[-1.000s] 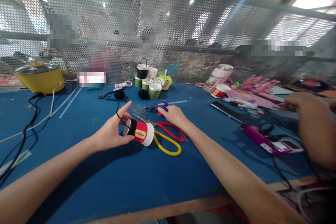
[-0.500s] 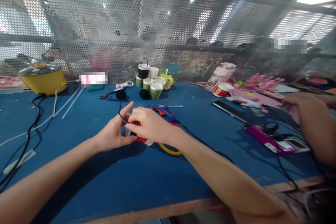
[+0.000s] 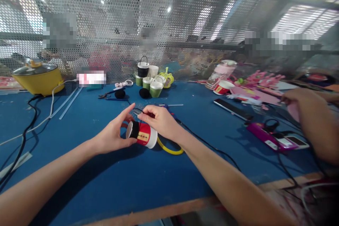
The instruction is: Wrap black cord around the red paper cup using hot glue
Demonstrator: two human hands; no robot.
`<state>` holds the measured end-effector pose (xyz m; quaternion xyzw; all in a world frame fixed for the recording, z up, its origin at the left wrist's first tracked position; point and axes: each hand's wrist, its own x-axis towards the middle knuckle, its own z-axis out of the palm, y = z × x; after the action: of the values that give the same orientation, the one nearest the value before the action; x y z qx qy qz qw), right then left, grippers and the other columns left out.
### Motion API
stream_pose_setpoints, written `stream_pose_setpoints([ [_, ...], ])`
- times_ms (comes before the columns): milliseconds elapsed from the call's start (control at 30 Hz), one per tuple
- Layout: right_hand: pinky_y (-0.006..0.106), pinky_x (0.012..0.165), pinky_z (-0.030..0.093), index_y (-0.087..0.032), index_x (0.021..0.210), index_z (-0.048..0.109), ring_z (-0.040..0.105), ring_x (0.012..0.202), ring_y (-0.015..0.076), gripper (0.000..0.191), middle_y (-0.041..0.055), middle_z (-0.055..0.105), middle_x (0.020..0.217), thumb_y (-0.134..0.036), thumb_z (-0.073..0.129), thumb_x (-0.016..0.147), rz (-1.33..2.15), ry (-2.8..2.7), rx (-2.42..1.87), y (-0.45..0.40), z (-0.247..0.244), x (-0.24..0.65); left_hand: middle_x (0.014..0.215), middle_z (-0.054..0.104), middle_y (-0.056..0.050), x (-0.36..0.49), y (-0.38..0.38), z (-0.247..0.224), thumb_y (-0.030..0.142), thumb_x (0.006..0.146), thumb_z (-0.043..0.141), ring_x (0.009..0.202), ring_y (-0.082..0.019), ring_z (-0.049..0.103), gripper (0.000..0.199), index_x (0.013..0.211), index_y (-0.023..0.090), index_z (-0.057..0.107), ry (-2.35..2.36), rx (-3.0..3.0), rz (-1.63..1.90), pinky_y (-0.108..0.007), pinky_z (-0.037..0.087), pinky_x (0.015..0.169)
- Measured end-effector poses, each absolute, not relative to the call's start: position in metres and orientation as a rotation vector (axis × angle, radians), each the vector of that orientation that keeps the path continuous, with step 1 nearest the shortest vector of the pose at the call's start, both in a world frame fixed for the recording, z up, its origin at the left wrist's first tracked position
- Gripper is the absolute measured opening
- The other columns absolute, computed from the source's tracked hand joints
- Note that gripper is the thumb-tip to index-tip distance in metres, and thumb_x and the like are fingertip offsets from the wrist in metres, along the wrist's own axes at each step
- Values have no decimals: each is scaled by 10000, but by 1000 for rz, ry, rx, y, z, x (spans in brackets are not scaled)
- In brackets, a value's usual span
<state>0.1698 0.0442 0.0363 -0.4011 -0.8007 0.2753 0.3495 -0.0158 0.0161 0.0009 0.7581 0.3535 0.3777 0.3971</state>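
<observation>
Cup (image 3: 144, 136): likely light, crushable; hold softly by black end. Left hand (image 3: 113, 132) half-curls around that end; right hand (image 3: 160, 120) pinches cord (image 3: 140, 123).

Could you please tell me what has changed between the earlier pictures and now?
The right hand has left the blue plastic glue gun, moved leftward, and now pinches the thin black cord beside the red-and-white cylindrical cup. The left hand still holds that cup on its side; the small green-and-white buckets stayed put.
</observation>
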Motion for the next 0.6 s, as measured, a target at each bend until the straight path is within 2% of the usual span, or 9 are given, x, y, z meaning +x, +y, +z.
stream_pose_setpoints([
  [233,246,532,296,-185,592,436,372,551,95,279,-50,430,565,-296,538,826,670,-2104,-1131,44,33,168,1100,494,-68,-15,15,0,165,690,647,1016,-223,531,892,1425,260,151,863,1946,967,-446,439,937],
  [600,260,577,330,-202,672,401,467,620,122,218,-21,487,659,-244,448,881,694,-2173,-1208,41,25,168,1180,479,-74,-18,14,-2,146,721,635,1116,-238,494,874,1429,282,142,817,2126,936,-460,388,1019],
])
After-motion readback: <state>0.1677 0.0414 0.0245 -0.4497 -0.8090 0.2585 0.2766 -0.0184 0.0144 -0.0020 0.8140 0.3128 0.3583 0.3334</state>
